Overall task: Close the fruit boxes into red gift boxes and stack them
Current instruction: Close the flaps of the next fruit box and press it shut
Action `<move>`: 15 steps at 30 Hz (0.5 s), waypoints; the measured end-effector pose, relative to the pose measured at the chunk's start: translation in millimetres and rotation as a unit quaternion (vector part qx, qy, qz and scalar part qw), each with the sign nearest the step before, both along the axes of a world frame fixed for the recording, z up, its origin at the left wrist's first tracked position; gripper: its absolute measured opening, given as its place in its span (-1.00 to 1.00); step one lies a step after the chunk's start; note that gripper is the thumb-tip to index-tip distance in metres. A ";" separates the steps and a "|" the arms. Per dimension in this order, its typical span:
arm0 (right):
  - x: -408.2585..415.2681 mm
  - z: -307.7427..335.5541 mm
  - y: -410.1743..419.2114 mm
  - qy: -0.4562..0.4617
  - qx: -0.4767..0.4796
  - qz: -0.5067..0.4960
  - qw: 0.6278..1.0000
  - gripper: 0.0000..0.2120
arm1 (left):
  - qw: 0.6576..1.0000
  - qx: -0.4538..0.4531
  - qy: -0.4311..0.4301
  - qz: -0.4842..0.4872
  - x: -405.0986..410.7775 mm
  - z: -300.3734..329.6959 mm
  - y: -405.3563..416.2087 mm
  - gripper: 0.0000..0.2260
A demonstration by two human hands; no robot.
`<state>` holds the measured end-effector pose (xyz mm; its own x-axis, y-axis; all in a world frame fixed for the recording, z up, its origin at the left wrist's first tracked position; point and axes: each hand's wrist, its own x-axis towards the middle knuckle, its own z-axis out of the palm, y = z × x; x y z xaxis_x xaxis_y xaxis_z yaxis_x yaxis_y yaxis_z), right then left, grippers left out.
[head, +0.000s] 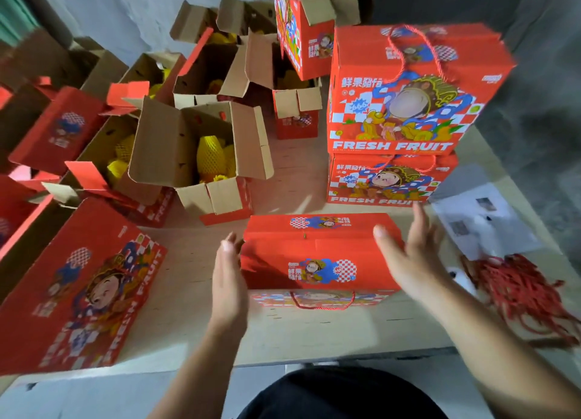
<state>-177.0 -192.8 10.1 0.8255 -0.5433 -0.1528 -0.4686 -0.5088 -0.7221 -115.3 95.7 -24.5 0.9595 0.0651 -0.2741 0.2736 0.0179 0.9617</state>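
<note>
Closed red gift box (317, 255), lower centre on the surface (314, 333); left hand (228, 280) and right hand (408, 255) flank it, fingers straight, apparently poised to lift toward the two-box stack (405, 110), upper right.

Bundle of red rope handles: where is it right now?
Head view, far right: the bundle of red rope handles lies on the table, just below the white printed paper sheet, right of the right hand.

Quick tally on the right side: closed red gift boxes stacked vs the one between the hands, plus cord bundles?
Stacked closed gift boxes: 2, upper stacked box on lower stacked box
Closed box between the hands: 1
Red cord bundle: 1
Total: 4
</note>
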 end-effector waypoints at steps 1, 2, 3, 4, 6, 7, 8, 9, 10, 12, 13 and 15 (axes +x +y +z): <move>-11.2 -1.9 6.4 0.032 0.098 -0.027 0.994 -0.05 | 0.996 -0.070 0.053 0.006 11.0 0.9 3.1 -0.44; -17.9 -0.2 10.0 0.067 0.187 -0.034 0.979 -0.05 | 0.992 -0.102 0.078 -0.001 21.3 0.5 7.0 -0.49; -19.3 3.4 10.8 0.091 0.267 -0.038 0.959 -0.10 | 0.991 -0.100 0.086 -0.014 30.0 -0.3 10.8 -0.56; -16.4 8.0 9.7 0.101 0.324 -0.043 0.940 -0.14 | 0.991 -0.087 0.091 -0.036 36.8 -0.5 13.1 -0.60; -4.3 15.9 6.2 0.099 0.369 -0.042 0.923 -0.19 | 0.989 -0.064 0.098 -0.089 45.6 0.6 14.6 -0.59; 3.9 17.7 4.4 0.096 0.373 -0.040 0.922 -0.21 | 0.987 -0.059 0.102 -0.112 47.5 1.3 15.0 -0.59; 11.7 19.5 2.7 0.091 0.374 -0.038 0.922 -0.25 | 0.986 -0.050 0.097 -0.129 47.0 1.7 15.4 -0.57; 19.0 21.6 0.8 0.083 0.376 -0.038 0.922 -0.31 | 0.986 -0.038 0.087 -0.134 44.5 2.5 16.9 -0.53; 26.8 23.7 -1.5 0.068 0.374 -0.040 0.924 -0.40 | 0.988 -0.023 0.081 -0.129 40.6 4.9 19.4 -0.47; 43.9 25.0 -6.6 0.030 0.345 -0.038 0.937 -0.57 | 0.990 0.030 0.064 -0.118 25.4 10.4 25.2 -0.27; 53.4 26.1 -8.9 0.009 0.317 -0.028 0.948 -0.56 | 0.989 0.062 0.056 -0.126 15.2 12.4 27.2 -0.20; 73.9 26.2 -14.6 -0.047 0.259 -0.008 0.965 -0.40 | 0.977 0.112 0.052 -0.172 -5.2 16.4 21.3 -0.18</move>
